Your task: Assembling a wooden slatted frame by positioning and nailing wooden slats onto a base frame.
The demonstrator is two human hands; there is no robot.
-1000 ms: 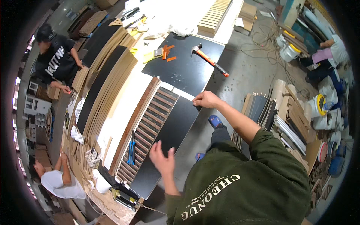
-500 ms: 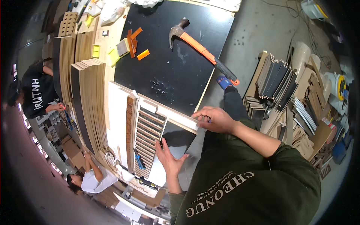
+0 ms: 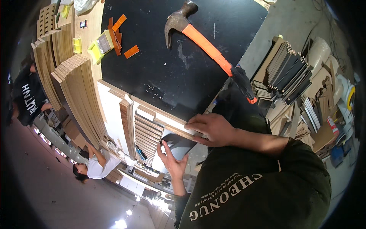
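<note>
My right hand [image 3: 215,129] has its fingers and thumb closed round the near end of a wooden strip [image 3: 173,123] with a white face. That strip lies along the front edge of the black worktop. My left hand [image 3: 173,163] is open, fingers spread, beside a glossy dark-grey panel [image 3: 179,143]; whether its fingertips touch the panel cannot be told. Left of that panel sits a row of narrow wooden slats [image 3: 146,131]. A claw hammer [image 3: 206,44] with an orange and black handle lies across the black worktop [image 3: 141,72], beyond both hands.
Orange strips [image 3: 117,34] and a yellow block [image 3: 100,47] lie at the worktop's far left. Tall stacked boards [image 3: 82,91] stand along the left side. Two other people [image 3: 101,164] work there. Dark panel offcuts [image 3: 286,70] and scrap wood are on the floor at right.
My right hand has closed on the strip's end, which it was hovering at before. The view has shifted closer to the worktop, and the strip appears tilted up more. My left hand stays spread.
</note>
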